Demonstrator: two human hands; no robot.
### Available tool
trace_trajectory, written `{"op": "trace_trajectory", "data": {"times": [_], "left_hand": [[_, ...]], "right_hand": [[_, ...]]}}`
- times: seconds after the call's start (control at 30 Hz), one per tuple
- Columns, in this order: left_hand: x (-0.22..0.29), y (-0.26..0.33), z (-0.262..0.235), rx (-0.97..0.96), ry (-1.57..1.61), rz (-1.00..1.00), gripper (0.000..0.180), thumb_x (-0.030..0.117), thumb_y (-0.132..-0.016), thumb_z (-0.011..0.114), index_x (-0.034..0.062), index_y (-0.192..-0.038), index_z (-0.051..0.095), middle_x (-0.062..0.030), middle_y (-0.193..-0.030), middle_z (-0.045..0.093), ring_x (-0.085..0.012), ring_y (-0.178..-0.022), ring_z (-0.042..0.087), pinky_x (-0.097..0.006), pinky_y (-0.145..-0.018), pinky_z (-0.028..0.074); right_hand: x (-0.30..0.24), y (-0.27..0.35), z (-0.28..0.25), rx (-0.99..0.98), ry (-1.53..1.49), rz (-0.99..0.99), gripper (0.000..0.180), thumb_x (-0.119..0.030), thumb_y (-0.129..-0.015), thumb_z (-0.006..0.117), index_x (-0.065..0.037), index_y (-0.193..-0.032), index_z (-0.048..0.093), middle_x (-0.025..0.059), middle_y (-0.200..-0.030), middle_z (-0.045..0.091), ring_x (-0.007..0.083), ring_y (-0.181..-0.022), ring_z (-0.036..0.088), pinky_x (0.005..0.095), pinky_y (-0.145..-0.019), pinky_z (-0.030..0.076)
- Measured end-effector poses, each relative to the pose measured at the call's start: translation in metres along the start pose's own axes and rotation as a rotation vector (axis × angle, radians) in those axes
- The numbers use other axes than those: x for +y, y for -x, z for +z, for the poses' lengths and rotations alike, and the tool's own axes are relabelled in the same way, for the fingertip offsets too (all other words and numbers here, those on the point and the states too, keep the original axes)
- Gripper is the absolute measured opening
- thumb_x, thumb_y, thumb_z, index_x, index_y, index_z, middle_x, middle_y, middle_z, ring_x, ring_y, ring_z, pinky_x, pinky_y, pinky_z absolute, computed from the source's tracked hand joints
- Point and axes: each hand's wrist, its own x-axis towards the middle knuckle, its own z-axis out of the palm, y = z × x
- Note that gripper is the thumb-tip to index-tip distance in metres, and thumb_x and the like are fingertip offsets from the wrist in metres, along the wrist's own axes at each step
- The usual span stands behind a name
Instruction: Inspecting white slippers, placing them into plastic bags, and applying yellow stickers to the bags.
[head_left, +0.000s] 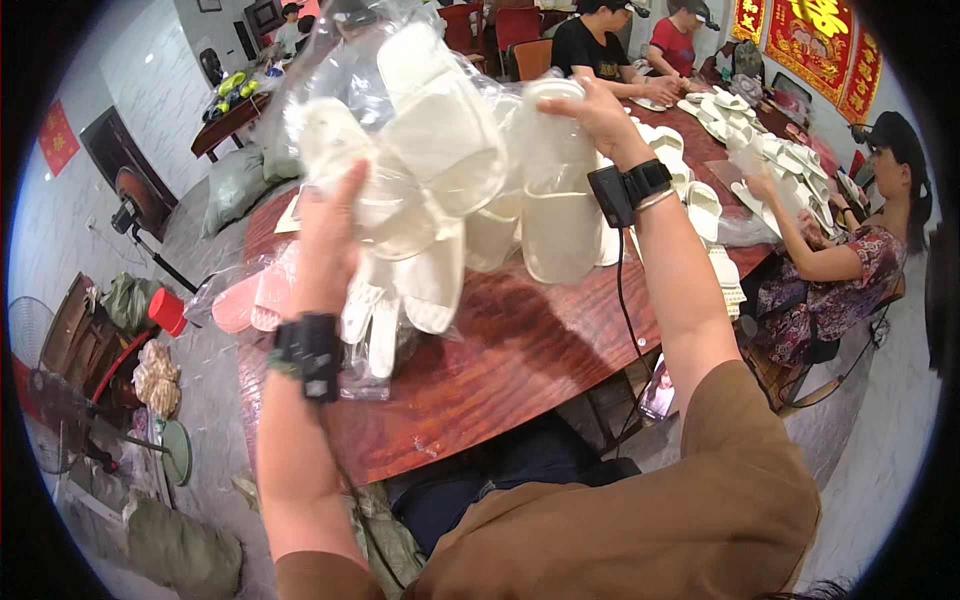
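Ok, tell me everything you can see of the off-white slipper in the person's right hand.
The off-white slipper hangs nearly upright in front of the reddish wooden table, gripped at its top end by the right hand. Its sole is long and rounded, with a broad band across the lower part and pale edging. It looks like soft fabric, but blur hides the texture. Other white slippers crowd its left; whether clear plastic covers it is unclear.

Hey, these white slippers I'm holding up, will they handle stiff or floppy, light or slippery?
The white slippers are probably light for their size, as they look thin. They likely flex a little yet keep their shape, since they look fairly flat in the air. The shiny clear plastic around them may make them slippery.
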Motion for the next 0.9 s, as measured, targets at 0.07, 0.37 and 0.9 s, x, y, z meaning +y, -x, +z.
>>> {"op": "trace_trajectory", "data": {"times": [0.07,0.37,0.9], "left_hand": [[-0.043,0.000,0.025,-0.085,-0.128,-0.029,0.066,0.022,-0.084,0.082,-0.0048,-0.134,0.048,-0.0133,-0.121,0.065,-0.0198,-0.108,0.063,-0.033,-0.092,0.050],[-0.149,0.020,0.046,-0.020,-1.064,0.064,0.083,0.032,-0.082,0.074,-0.0056,-0.146,0.036,-0.0345,-0.136,0.049,-0.0457,-0.132,0.045,-0.046,-0.111,0.037],[0.063,0.228,-0.159,0.059,-0.543,-0.034,0.028,0.007,-0.096,0.063,-0.0035,-0.122,0.064,-0.0082,-0.111,0.070,-0.0163,-0.103,0.066,-0.030,-0.091,0.052]], "right_hand": [[0.056,-0.003,-0.038,0.125,0.245,0.111,0.083,-0.029,-0.076,0.085,0.014,-0.133,0.043,0.0211,-0.122,0.062,0.0251,-0.109,0.062,0.0337,-0.094,0.050],[0.206,0.029,-0.046,0.280,0.612,0.458,0.084,-0.032,-0.083,0.076,0.013,-0.135,0.027,0.0358,-0.126,0.056,0.0404,-0.118,0.060,0.0390,-0.099,0.048],[0.266,-0.002,-0.199,0.494,0.525,0.110,0.051,-0.015,-0.085,0.050,0.004,-0.132,0.046,0.0186,-0.113,0.056,0.0278,-0.104,0.053,0.0391,-0.091,0.043]]}}
